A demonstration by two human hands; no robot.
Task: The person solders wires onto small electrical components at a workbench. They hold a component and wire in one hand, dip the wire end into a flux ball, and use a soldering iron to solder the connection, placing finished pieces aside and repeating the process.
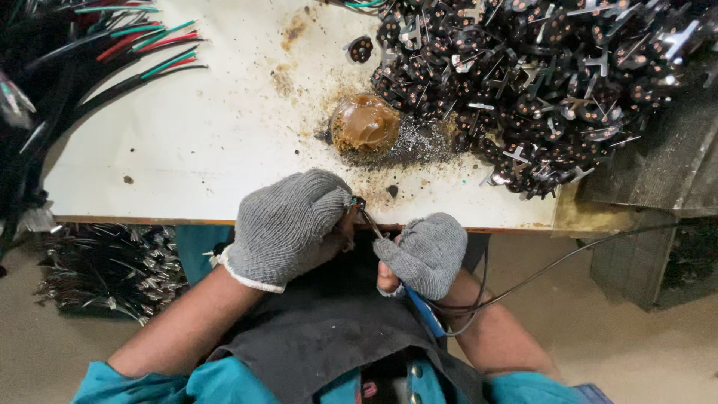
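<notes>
Here, at the near edge of the white table (pixel 187 150): left hand (pixel 288 224) in grey knit glove, curled shut around a small black plug part (pixel 357 202), only its tip peeking out. Right hand (pixel 426 253), gloved too, clenched on a blue-handled soldering iron (pixel 419 307), thin tip touching that part. Just beyond, a brown lump of flux (pixel 364 123). Far right corner: heap of black plug parts (pixel 538 82). Far left corner: bundled coloured wires (pixel 142 45).

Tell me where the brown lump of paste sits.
In the head view the brown paste lump sits mid-table, left of the black parts pile, above the gloved hands.
</notes>
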